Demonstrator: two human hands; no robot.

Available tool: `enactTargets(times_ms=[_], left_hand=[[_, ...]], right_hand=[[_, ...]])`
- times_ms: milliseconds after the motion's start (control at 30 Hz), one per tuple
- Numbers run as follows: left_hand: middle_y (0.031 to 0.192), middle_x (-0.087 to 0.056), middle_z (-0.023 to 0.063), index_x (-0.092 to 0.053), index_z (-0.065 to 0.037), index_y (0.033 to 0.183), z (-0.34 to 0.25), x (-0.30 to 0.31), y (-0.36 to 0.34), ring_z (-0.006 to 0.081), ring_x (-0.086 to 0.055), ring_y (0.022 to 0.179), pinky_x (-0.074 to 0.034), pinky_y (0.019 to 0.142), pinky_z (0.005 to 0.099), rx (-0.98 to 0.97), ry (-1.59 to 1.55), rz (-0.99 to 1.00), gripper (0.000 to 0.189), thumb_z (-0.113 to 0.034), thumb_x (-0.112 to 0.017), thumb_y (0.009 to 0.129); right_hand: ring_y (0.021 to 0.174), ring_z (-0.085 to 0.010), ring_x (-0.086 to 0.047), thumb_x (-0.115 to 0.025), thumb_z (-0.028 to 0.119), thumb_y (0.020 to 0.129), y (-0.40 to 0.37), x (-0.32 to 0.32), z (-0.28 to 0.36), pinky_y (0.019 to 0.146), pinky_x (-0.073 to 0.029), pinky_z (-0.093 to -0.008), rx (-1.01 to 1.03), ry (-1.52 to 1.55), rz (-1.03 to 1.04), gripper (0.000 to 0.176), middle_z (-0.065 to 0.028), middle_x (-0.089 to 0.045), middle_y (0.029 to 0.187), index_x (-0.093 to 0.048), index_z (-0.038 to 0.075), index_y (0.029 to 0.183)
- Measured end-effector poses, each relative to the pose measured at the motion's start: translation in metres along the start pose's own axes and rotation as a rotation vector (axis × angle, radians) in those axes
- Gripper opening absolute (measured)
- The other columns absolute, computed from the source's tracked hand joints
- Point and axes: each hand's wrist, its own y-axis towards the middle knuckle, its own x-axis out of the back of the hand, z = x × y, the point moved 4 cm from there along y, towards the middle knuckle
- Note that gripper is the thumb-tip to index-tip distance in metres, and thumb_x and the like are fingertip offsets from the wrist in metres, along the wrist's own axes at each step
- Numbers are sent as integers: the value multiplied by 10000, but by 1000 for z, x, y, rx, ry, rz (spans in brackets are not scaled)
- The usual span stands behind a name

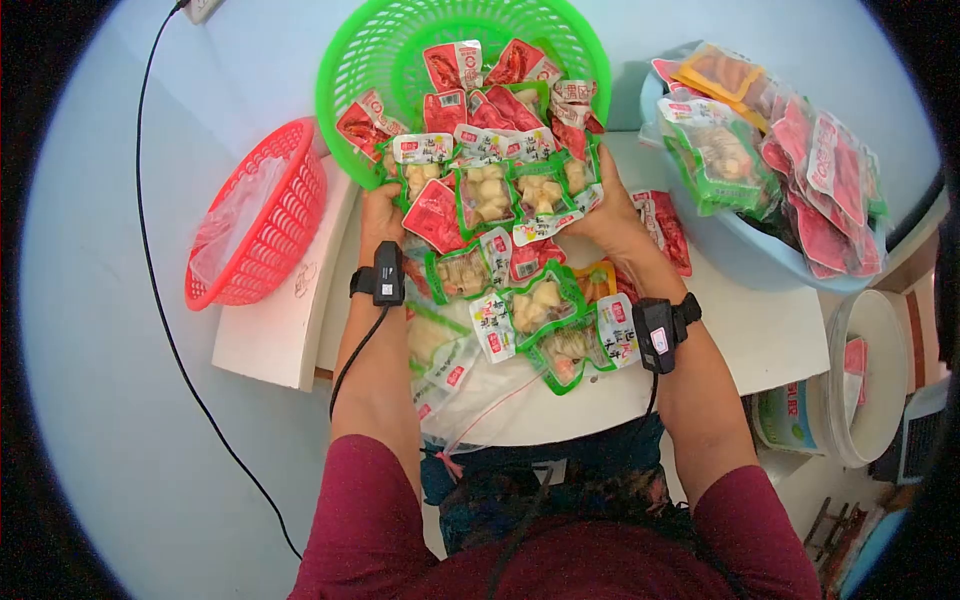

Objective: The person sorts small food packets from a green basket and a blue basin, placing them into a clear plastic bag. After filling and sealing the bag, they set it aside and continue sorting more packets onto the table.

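Observation:
Both hands hold a group of sealed food packets between them at the front of a green basket (345, 60). My left hand (383, 215) is closed against the packets' left side, its fingers partly hidden. On the right side, my right hand (615, 215) presses on them, fingers partly behind the packets. Green-edged packets with pale chunks (487, 193) and a red packet (435, 215) are between the hands. More red packets (452, 66) lie in the basket. Below the hands, several green-edged packets (545, 305) are spread over a clear plastic bag (480, 395).
A red basket (290, 225) with clear plastic inside leans at the left. At the right, a light blue basin (740, 245) is heaped with packets. A white bucket (870, 400) stands beyond the white table's (770, 340) right edge. A black cable (165, 310) hangs along the wall.

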Motion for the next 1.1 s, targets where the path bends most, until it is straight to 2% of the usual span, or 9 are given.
enactTargets(times_ms=[67, 267, 467, 567, 667, 767, 933, 1033, 1100], left_hand=[[1116, -592, 99, -510, -23, 1241, 3, 6, 5, 268, -621, 1012, -547, 866, 410, -14, 22, -51, 566, 165, -439, 711], [1086, -604, 100, -528, -32, 1222, 1, 10, 9, 261, -650, 918, -562, 801, 397, -78, 89, -115, 547, 161, -464, 713], [1106, -609, 84, -530, -50, 1210, -9, 20, 22, 260, -618, 998, -530, 850, 402, -227, 147, -226, 527, 160, -519, 726], [1127, -607, 85, -526, -56, 1222, 1, 43, 42, 258, -598, 1029, -517, 871, 394, -242, 130, -69, 526, 164, -531, 745], [1077, -637, 74, -578, -65, 1160, 4, 40, 22, 215, -645, 872, -510, 690, 299, -71, 275, -275, 391, 57, -559, 789], [1049, -654, 72, -595, -51, 1135, 0, 24, 8, 216, -650, 869, -505, 677, 304, -49, 103, -101, 357, 43, -567, 792], [1065, -646, 102, -554, -36, 1181, -20, 25, -8, 249, -648, 916, -524, 762, 376, -226, 816, 53, 449, 95, -509, 754], [975, -638, 109, -554, -36, 1159, -27, 40, 5, 246, -634, 817, -511, 676, 378, -146, 1330, -31, 485, 109, -493, 700], [864, -617, 94, -572, -33, 1079, -29, 41, 5, 225, -593, 699, -460, 573, 358, -15, 1172, -187, 426, 84, -512, 674]], right_hand=[[1282, -246, -462, -907, 58, 477, 3, -4, -4, 1069, -373, -319, 17, 68, 79, 1328, -140, -458, 1411, -91, 36, 1524], [1267, -243, -473, -876, 22, 498, 2, 6, -24, 1061, -377, -323, 41, -261, 199, 1303, -153, -466, 1400, -78, 44, 1528], [1246, -256, -483, -861, 59, 530, -9, 9, -12, 1037, -383, -320, -130, -84, 272, 1304, -199, -466, 1373, -24, 23, 1530], [1199, -240, -504, -864, 68, 522, -6, 11, -16, 976, -422, -310, -82, -203, 219, 1304, -188, -473, 1357, -38, 20, 1530], [1210, -224, -495, -863, 88, 544, -2, 11, -22, 980, -420, -310, -64, -221, 277, 1268, -161, -472, 1373, -73, 49, 1536], [1257, -222, -471, -832, 80, 590, -8, 0, 1, 1034, -383, -314, 86, -90, 341, 1173, -130, -470, 1397, -134, 75, 1533], [1283, -214, -455, -745, 22, 651, 2, -3, -25, 1065, -349, -312, 114, -142, 260, 1009, -122, -472, 1405, -215, 69, 1508], [1278, -217, -459, -697, -7, 668, 2, 4, -27, 1062, -348, -303, 63, -238, 183, 949, -139, -484, 1386, -236, 51, 1495], [1258, -220, -474, -668, -20, 671, 1, 4, -24, 1048, -358, -298, 55, -265, 162, 914, -147, -500, 1365, -255, 34, 1484]])
